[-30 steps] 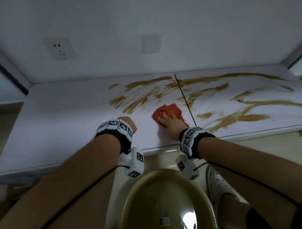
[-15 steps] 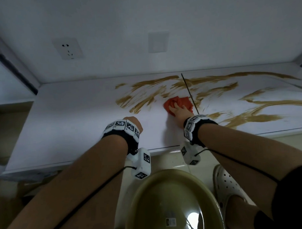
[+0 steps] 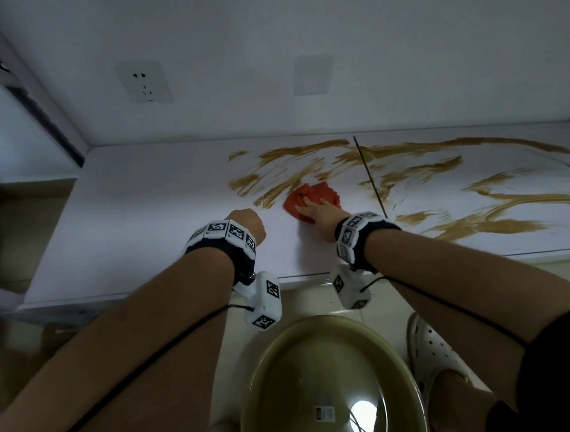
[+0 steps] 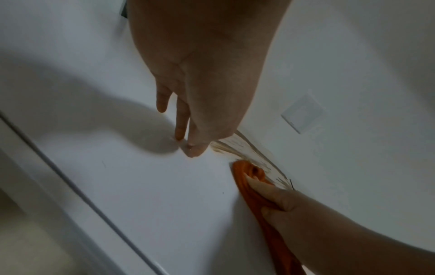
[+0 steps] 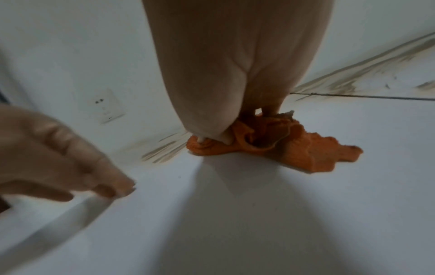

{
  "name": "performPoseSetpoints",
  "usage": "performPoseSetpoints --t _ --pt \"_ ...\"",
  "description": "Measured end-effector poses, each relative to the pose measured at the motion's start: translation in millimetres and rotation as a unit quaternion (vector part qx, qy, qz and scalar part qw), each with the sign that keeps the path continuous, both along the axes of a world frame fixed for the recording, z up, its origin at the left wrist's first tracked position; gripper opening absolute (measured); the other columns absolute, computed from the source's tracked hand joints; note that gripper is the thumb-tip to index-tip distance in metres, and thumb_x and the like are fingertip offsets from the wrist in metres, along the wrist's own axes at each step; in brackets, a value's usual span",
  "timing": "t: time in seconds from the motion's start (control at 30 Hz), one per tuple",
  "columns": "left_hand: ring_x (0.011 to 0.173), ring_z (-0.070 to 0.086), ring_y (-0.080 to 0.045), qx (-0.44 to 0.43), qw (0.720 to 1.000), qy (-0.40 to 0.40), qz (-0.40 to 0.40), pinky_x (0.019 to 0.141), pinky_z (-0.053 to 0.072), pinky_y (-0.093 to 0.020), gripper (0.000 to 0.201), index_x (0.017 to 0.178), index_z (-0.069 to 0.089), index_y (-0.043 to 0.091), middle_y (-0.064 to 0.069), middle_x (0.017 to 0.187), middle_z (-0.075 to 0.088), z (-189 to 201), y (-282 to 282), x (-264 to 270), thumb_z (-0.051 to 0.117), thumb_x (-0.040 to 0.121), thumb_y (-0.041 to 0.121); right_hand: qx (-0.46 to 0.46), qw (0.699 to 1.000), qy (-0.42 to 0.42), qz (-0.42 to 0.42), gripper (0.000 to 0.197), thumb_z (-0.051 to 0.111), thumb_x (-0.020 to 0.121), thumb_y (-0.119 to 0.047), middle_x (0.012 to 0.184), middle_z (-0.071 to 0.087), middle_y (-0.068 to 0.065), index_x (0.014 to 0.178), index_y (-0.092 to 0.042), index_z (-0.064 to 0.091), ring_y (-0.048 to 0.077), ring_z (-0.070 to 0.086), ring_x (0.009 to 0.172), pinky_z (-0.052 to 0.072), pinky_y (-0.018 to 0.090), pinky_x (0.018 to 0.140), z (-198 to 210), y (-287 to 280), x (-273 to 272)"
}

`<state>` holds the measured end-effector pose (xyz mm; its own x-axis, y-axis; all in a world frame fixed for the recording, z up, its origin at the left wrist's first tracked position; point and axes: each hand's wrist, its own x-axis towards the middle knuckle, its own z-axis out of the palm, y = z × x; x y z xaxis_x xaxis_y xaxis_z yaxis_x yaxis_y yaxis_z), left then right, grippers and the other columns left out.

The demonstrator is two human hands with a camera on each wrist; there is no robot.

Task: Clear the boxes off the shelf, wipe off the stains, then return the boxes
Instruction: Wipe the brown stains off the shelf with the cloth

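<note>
On the white shelf [image 3: 142, 227], near its middle, the right hand [image 3: 320, 211] lies palm-down on a crumpled orange-red cloth [image 3: 312, 195], the forearm reaching in from the lower right and the wrist kept low. The right wrist view shows its fingers [image 5: 226, 138] fairly straight and pressed down into the folds of the cloth, the fingertips dug into the bunched fabric; in the left wrist view the thumb lies along the near edge of the cloth [image 4: 249, 184]. The cloth sits at the near edge of the brown stains [image 3: 285, 177], which streak across the back and right part of the shelf on both sides of a thin dark seam [image 3: 369, 177]. The part of the shelf left of the cloth looks clean.

The left hand [image 3: 246, 222] is just to the left of the cloth, apart from it, with the forearm coming in from the lower left. Its fingers [image 4: 180, 119] point down, close together and nearly straight, the tips touching the bare shelf surface and holding nothing.

No boxes show in any view. Behind the shelf, the wall carries a power socket [image 3: 145, 81] and a blank cover plate [image 3: 312, 74]. Below the shelf's front edge are an olive-green basin [image 3: 315, 370] and a white perforated clog [image 3: 433, 349] on the person's foot.
</note>
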<state>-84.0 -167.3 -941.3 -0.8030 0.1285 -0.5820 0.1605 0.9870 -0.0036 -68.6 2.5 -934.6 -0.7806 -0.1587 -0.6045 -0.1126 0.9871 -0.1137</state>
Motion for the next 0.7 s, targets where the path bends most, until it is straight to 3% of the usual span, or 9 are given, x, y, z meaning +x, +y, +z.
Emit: performPoseSetpoints --t 0.03,0.1,0.17,0.23,0.37,0.47,0.57,0.7 --pt "0.076 0.046 -0.018 0.008 1.0 0.009 0.001 0.06 0.037 -0.02 0.028 0.109 0.064 0.004 -0.007 0.105 0.065 3.5 -1.0 0.4 0.039 0.098 0.009 0.01 1.0 -0.003 -0.012 0.071 0.033 0.095 0.004 0.159 -0.008 0.001 0.152 -0.028 0.005 0.033 0.002 0.146 0.006 0.046 0.118 2.3 5.3 -5.4" --pt "0.072 0.05 -0.017 0.025 0.999 0.031 0.019 0.067 0.04 -0.023 0.026 0.079 0.06 0.006 -0.001 0.077 0.056 3.0 -6.0 -0.7 0.04 0.095 0.006 0.032 0.999 -0.001 -0.032 0.069 0.034 0.096 0.001 0.159 -0.009 0.004 0.152 -0.025 0.003 0.035 0.006 0.146 0.012 0.044 0.118 8.1 14.6 -10.9" --pt "0.079 0.047 -0.017 0.061 0.995 0.062 0.051 0.07 0.038 -0.024 0.037 0.059 0.041 0.013 0.003 0.065 0.04 -1.3 -11.5 -8.4 0.038 0.094 0.006 0.05 0.998 0.005 -0.035 0.068 0.034 0.097 0.0 0.159 -0.009 0.004 0.152 -0.024 0.002 0.036 0.008 0.145 0.015 0.046 0.118 9.0 17.0 -5.0" --pt "0.082 0.045 -0.015 0.043 0.997 0.056 0.031 0.071 0.037 -0.025 0.04 0.056 0.034 0.02 0.007 0.063 0.032 -4.2 -19.6 -13.5 0.038 0.094 0.007 0.048 0.998 0.008 -0.027 0.069 0.034 0.096 -0.001 0.16 -0.007 0.0 0.152 -0.027 0.003 0.037 0.005 0.145 0.014 0.052 0.117 7.5 11.9 5.9" --pt "0.057 0.041 -0.011 0.046 0.995 0.057 0.061 0.056 0.037 -0.022 0.037 0.054 0.041 0.017 0.007 0.062 0.038 -7.5 -38.4 -10.7 0.042 0.09 0.007 0.022 0.998 -0.022 0.052 0.075 0.036 0.093 0.003 0.159 -0.01 -0.006 0.151 -0.032 0.004 0.033 -0.003 0.146 0.009 0.055 0.116 4.9 -18.1 23.9" --pt "0.071 0.047 -0.017 0.049 0.991 0.074 0.096 0.067 0.039 -0.024 0.036 0.055 0.042 0.015 0.005 0.061 0.039 -1.5 -49.4 -4.9 0.043 0.091 0.008 0.013 0.995 -0.029 0.094 0.077 0.035 0.093 0.005 0.159 -0.01 -0.01 0.151 -0.034 0.004 0.029 -0.004 0.147 0.01 0.055 0.117 -2.4 -44.1 19.6" --pt "0.078 0.047 -0.018 0.036 0.992 0.07 0.098 0.068 0.038 -0.024 0.035 0.056 0.039 0.014 0.002 0.063 0.039 -0.3 -58.3 2.1 0.043 0.09 0.006 0.024 0.993 -0.029 0.112 0.082 0.041 0.091 0.005 0.158 -0.013 -0.01 0.151 -0.034 0.001 0.029 -0.005 0.147 0.013 0.056 0.116 -6.7 -63.1 10.1" --pt "0.065 0.047 -0.018 0.029 0.989 0.069 0.127 0.063 0.038 -0.025 0.033 0.058 0.04 0.012 0.0 0.064 0.041 -3.7 -63.9 3.7 0.044 0.09 0.006 0.03 0.994 -0.024 0.106 0.085 0.042 0.09 0.008 0.158 -0.015 -0.008 0.151 -0.032 -0.002 0.031 -0.006 0.147 0.013 0.054 0.116 -5.9 -71.3 -10.1"
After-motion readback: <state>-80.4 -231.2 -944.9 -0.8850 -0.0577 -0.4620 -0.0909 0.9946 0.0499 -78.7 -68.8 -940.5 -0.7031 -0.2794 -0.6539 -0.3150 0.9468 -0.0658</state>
